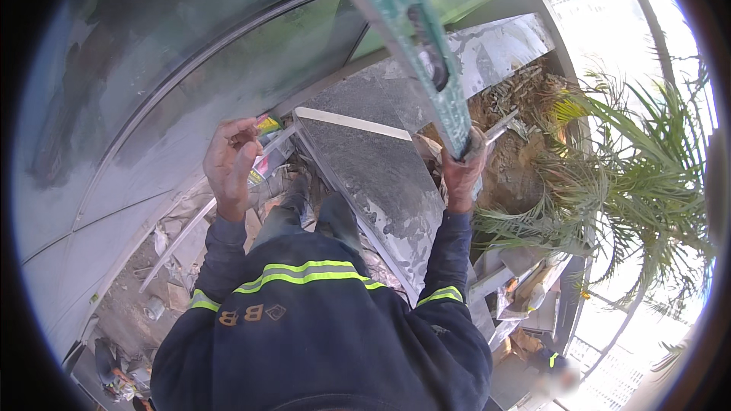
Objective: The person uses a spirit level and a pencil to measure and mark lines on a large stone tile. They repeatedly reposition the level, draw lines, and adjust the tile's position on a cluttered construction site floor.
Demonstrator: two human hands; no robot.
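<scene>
My right hand (462, 175) grips the lower end of a long green spirit level (435, 68). The level is dusty, has an oval slot, and rises tilted out of the top of the view. My left hand (231, 161) is raised beside the glass wall, fingers loosely curled, the thumb apart, with nothing seen in it. Between my hands a dark grey stone slab (365, 167) covers a ledge, smeared with pale patches. A cream strip (353, 123) lies across the slab. Just beyond my right hand, a thin metal bar (501, 126) sticks out over the soil.
Tall glass panels (190, 99) run along the left. Palm fronds (617, 175) lean in from the right over a soil bed with rubble (518, 167). Debris and a pale rod (177, 246) lie on the floor at left. Another person (552, 361) is at lower right.
</scene>
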